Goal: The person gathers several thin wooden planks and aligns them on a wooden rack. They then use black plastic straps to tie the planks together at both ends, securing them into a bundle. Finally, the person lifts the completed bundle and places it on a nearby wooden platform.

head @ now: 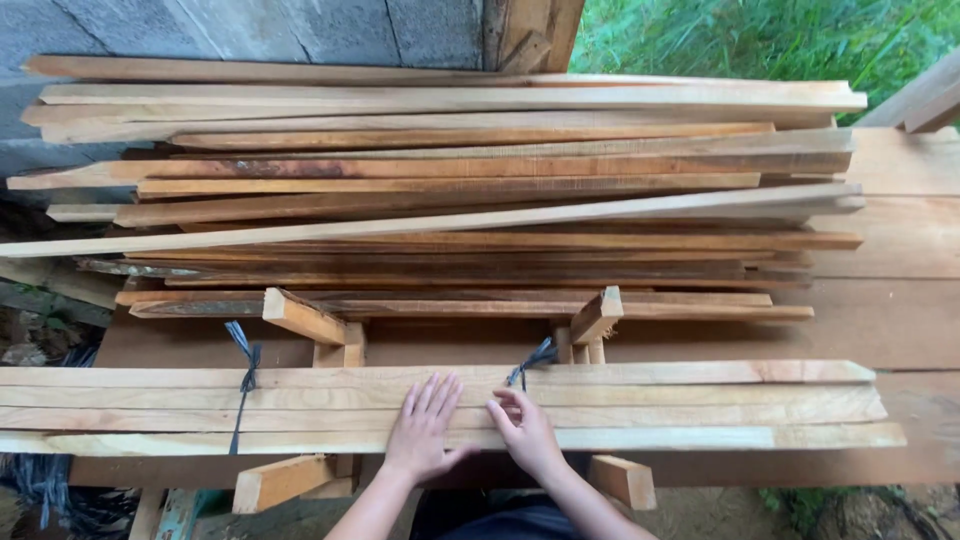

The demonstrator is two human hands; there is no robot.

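Head view: a bundle of pale sawn wooden slats is seen lying across angled wooden rests. The left hand is laid flat and open upon it; the right hand is loosely open, fingertips at a dark plastic tie strap. Tying appears in hand; tightening is judged next.

Both forearms were observed bare, with no sleeves seen. The left hand and right hand were ungloved; no rings or watch were noted. Dark clothing was glimpsed below.
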